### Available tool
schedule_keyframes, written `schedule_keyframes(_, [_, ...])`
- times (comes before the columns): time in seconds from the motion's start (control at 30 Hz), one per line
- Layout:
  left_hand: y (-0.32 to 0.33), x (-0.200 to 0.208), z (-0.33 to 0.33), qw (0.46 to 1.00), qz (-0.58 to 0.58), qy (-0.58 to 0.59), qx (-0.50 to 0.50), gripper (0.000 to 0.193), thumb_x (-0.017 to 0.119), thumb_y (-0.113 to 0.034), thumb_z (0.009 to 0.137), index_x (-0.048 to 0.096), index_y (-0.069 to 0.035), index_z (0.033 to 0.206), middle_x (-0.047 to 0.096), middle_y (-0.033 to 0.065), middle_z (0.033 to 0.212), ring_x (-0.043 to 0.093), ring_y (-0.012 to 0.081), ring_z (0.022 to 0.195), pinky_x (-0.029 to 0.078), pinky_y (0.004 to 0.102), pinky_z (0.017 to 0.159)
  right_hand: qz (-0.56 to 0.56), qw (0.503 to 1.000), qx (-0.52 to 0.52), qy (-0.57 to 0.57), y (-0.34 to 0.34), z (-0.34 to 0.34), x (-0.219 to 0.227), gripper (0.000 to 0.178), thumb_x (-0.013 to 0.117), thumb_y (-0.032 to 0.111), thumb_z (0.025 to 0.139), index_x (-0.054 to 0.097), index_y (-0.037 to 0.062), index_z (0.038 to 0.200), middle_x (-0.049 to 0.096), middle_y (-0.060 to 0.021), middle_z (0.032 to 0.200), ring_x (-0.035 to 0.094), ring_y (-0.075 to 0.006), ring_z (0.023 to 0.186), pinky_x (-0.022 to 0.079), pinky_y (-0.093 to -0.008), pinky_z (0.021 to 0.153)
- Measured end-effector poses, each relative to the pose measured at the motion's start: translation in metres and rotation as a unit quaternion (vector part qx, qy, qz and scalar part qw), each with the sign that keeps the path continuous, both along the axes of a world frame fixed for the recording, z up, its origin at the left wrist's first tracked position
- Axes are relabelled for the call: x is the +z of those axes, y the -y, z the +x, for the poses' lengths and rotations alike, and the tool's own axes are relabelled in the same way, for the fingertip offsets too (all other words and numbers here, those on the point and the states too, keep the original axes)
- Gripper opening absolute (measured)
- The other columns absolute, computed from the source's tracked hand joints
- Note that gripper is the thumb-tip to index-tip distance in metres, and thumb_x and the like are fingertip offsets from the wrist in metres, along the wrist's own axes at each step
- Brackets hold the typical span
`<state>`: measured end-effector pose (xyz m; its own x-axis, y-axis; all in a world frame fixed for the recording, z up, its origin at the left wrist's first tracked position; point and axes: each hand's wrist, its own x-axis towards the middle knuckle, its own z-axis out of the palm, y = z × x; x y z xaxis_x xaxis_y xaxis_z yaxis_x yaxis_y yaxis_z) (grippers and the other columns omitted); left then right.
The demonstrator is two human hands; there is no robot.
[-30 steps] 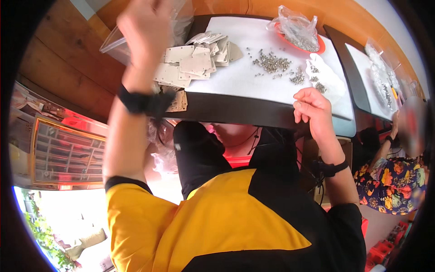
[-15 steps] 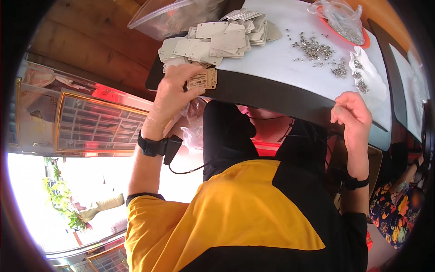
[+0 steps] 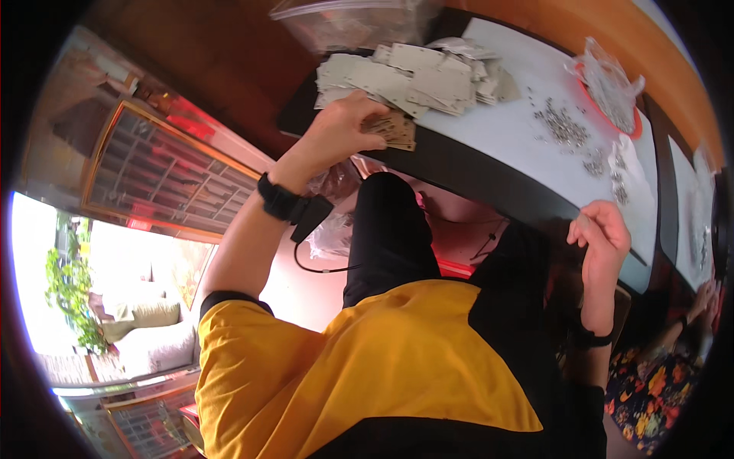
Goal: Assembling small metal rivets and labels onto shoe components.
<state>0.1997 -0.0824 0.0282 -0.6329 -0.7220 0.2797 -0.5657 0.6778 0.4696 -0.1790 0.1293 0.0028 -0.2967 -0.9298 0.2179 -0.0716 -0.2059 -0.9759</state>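
Observation:
My left hand (image 3: 340, 131) is at the table's near-left edge, its thumb and fingers closed round the left end of a small stack of tan printed cards (image 3: 401, 133). Part of that stack is hidden by the fingers. Just beyond it spreads a heap of pale cards (image 3: 440, 83) with small corner holes. My right hand (image 3: 602, 231) hovers by the table's front edge at the right, fingertips pinched together; whatever is between them is too small to make out. Nearest to it are small metal pieces (image 3: 621, 193) on a white crumpled cloth or bag (image 3: 642, 172).
Loose metal pieces (image 3: 562, 126) lie scattered over the white tabletop (image 3: 505, 141). Behind them stands a red-rimmed bowl (image 3: 636, 126) with a clear plastic bag. A clear plastic container (image 3: 352, 24) is at the back left. At far right sits another person in a floral garment (image 3: 650, 398).
The whole view has shifted, so the table sits further right and lower. The left fingers now curl at the tan stack's end. My right hand keeps its pinch.

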Motion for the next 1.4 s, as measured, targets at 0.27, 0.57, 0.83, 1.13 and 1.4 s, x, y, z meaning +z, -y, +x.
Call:
schedule_keyframes(0.27, [0.020, -0.005, -0.015, 0.985, 0.156, 0.065, 0.037, 0.057, 0.084, -0.029, 0.048, 0.070, -0.005, 0.098, 0.068, 0.0122, 0.088, 0.066, 0.0260, 0.085, 0.053, 0.0347, 0.075, -0.027, 0.994, 0.043, -0.099, -0.001, 0.018, 0.004, 0.009, 0.061, -0.005, 0.082, 0.057, -0.0010, 0.090, 0.056, -0.0038, 0.079, 0.052, -0.0086, 0.060, 0.039, -0.0204, 0.056])
schedule_keyframes(0.57, [0.003, -0.003, -0.018, 0.998, 0.027, 0.016, 0.057, 0.050, 0.084, -0.025, 0.048, 0.060, -0.007, 0.088, 0.061, 0.0100, 0.083, 0.063, 0.0291, 0.083, 0.050, 0.0378, 0.072, -0.016, 0.990, 0.093, -0.109, 0.002, 0.033, -0.012, 0.016, 0.065, -0.009, 0.079, 0.060, -0.0009, 0.092, 0.058, -0.0040, 0.079, 0.054, -0.0084, 0.063, 0.045, -0.0208, 0.059])
schedule_keyframes(0.83, [0.028, 0.001, 0.007, 0.969, 0.038, -0.232, 0.079, 0.037, 0.075, -0.003, 0.066, 0.064, -0.003, 0.102, 0.057, 0.0022, 0.065, 0.053, 0.0085, 0.060, 0.044, 0.0270, 0.053, -0.029, 0.986, 0.123, -0.110, 0.023, 0.059, 0.004, 0.012, 0.066, -0.007, 0.081, 0.061, -0.0008, 0.089, 0.061, 0.0001, 0.074, 0.054, -0.0044, 0.063, 0.042, -0.0189, 0.057])
schedule_keyframes(1.13, [-0.042, 0.015, -0.084, 0.827, 0.238, -0.507, 0.053, 0.042, 0.068, 0.009, 0.076, 0.060, 0.001, 0.117, 0.064, 0.0036, 0.080, 0.061, 0.0085, 0.074, 0.049, 0.0212, 0.067, 0.061, 0.985, 0.158, 0.040, 0.066, 0.105, 0.024, 0.020, 0.070, 0.005, 0.083, 0.061, -0.0006, 0.100, 0.058, 0.0009, 0.072, 0.051, -0.0061, 0.057, 0.040, -0.0211, 0.053])
schedule_keyframes(1.4, [-0.034, 0.007, -0.074, 0.842, 0.264, -0.465, 0.071, 0.037, 0.066, 0.010, 0.076, 0.060, 0.002, 0.112, 0.063, 0.0046, 0.085, 0.061, 0.0101, 0.077, 0.049, 0.0218, 0.069, 0.068, 0.985, 0.156, 0.010, 0.093, 0.118, 0.025, 0.027, 0.072, 0.007, 0.080, 0.061, -0.0017, 0.104, 0.058, -0.0021, 0.069, 0.053, -0.0087, 0.055, 0.042, -0.0228, 0.051])
